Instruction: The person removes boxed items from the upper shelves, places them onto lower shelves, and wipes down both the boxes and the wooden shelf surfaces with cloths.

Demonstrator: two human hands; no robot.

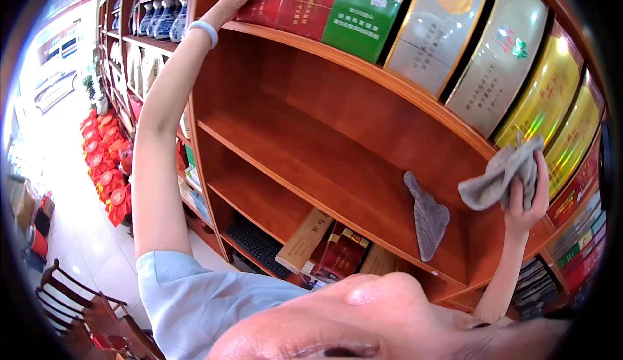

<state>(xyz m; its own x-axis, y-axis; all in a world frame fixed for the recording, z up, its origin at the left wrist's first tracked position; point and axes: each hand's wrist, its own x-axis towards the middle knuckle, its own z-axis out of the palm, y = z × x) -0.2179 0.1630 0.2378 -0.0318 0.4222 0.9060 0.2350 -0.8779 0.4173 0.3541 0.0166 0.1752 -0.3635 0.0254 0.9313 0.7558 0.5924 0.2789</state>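
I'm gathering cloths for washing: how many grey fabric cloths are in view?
2: a crumpled light-grey fabric cloth in the right hand, and a darker grey fabric cloth lying on the brown wooden shelf. Others may be hidden.

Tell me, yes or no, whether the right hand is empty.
No, the right hand has a crumpled grey cloth bunched between its fingers and thumb.
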